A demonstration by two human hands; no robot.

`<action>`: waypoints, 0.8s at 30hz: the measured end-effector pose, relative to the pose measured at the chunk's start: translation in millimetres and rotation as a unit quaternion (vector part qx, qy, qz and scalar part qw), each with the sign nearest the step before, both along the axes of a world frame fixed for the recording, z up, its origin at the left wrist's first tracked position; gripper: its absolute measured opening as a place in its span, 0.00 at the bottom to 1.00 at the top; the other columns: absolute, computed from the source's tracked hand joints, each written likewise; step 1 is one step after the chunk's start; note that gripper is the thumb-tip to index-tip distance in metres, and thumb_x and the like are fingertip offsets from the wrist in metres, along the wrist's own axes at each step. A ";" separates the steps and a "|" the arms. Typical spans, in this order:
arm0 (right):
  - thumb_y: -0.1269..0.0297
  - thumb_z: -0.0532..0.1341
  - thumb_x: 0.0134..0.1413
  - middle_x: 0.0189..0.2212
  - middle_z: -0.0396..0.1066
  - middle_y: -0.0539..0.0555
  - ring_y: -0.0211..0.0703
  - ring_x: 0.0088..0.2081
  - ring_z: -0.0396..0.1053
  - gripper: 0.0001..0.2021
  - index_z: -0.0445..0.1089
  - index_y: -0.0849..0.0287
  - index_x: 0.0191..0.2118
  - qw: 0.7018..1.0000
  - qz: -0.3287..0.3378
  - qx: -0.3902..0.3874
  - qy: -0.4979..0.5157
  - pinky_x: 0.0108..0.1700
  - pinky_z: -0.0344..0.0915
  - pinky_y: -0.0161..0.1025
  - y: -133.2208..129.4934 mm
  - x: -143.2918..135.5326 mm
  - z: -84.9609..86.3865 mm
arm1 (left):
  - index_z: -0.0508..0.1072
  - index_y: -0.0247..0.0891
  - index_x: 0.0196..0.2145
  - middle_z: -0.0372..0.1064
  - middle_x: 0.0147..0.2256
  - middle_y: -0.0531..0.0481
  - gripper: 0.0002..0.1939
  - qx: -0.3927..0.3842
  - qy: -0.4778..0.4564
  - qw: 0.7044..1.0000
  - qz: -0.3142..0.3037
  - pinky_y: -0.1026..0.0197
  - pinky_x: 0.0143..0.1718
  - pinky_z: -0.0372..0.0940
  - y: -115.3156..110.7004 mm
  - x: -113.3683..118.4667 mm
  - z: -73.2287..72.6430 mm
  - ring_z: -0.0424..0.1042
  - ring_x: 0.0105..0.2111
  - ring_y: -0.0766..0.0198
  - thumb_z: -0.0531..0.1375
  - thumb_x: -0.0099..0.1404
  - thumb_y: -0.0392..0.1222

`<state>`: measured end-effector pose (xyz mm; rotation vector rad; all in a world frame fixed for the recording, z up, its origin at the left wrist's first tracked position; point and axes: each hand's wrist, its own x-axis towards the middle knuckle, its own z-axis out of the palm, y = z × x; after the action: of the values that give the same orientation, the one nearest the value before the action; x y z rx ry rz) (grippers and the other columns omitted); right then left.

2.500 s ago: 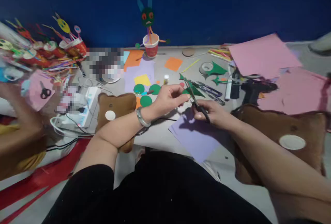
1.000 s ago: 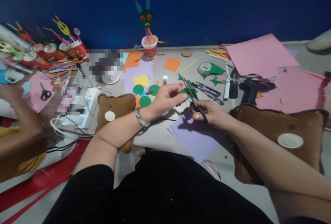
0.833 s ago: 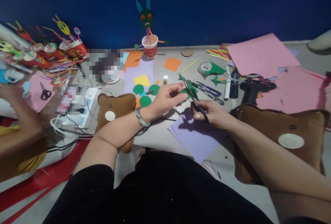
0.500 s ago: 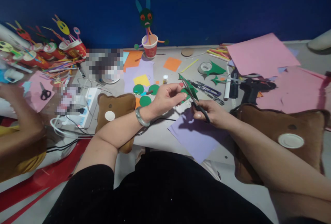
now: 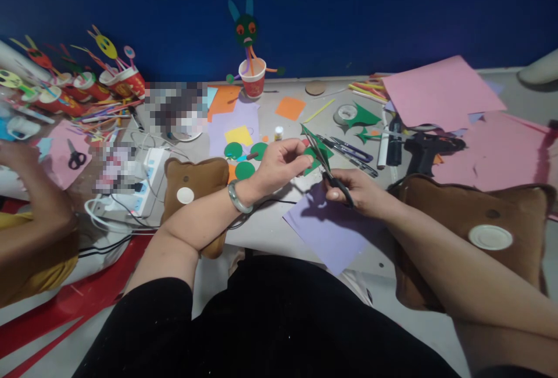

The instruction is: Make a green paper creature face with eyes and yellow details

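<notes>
My right hand (image 5: 355, 192) is closed round the handles of dark scissors (image 5: 333, 179), whose blades point up and to the left. Close to the blades is green paper (image 5: 321, 156). My left hand (image 5: 285, 163), a bracelet on its wrist, has its thumb and fingers pinched together beside that paper; what it grips is too small to make out. Several green paper circles (image 5: 244, 171) lie to the left of it. Below the scissors rests a purple sheet (image 5: 329, 227).
A red cup (image 5: 253, 78) holding a green paper figure stands at the back. Pens (image 5: 353, 151), a glue gun (image 5: 425, 148) and pink sheets (image 5: 444, 93) lie to the right. Brown cushions (image 5: 196, 177) flank my arms; a power strip (image 5: 150, 180) and another person's arm (image 5: 35, 192) are left.
The green paper at the scissors has shifted slightly and its visible shape has changed. Both my hands have stayed almost in place.
</notes>
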<state>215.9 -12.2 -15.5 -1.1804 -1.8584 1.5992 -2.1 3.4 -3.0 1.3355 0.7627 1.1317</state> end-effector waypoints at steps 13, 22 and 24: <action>0.21 0.68 0.40 0.21 0.58 0.47 0.37 0.25 0.53 0.37 0.62 0.55 0.23 1.000 -0.008 -0.004 -0.002 0.28 0.53 0.39 -0.2 0.2 -1.4 | 0.63 0.40 0.23 0.63 0.19 0.58 0.31 0.029 -0.022 0.999 0.036 0.64 0.25 0.61 -1.0 3.8 0.1 0.63 0.21 0.73 0.71 0.62 0.65; 0.25 0.70 0.41 0.22 0.60 0.48 0.38 0.26 0.56 0.35 0.65 0.55 0.25 1.000 -0.009 -0.002 0.001 0.30 0.57 0.40 -1.7 -2.8 -1.7 | 0.66 0.39 0.24 0.64 0.21 0.56 0.29 0.017 0.009 1.000 0.013 0.64 0.25 0.59 -1.0 1.4 -1.5 0.63 0.22 0.72 0.73 0.61 0.63; 0.25 0.70 0.41 0.23 0.61 0.49 0.39 0.26 0.56 0.34 0.65 0.56 0.25 1.000 -0.011 0.000 0.002 0.30 0.58 0.40 -2.0 -3.0 -3.0 | 0.66 0.39 0.23 0.65 0.21 0.56 0.28 0.017 0.016 1.000 0.009 0.64 0.24 0.59 -1.2 1.1 -0.9 0.62 0.22 0.72 0.72 0.62 0.63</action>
<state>212.9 -14.1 -18.5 -1.1930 -1.8371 1.5877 -1.0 2.2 -3.9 1.3806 0.7823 1.1440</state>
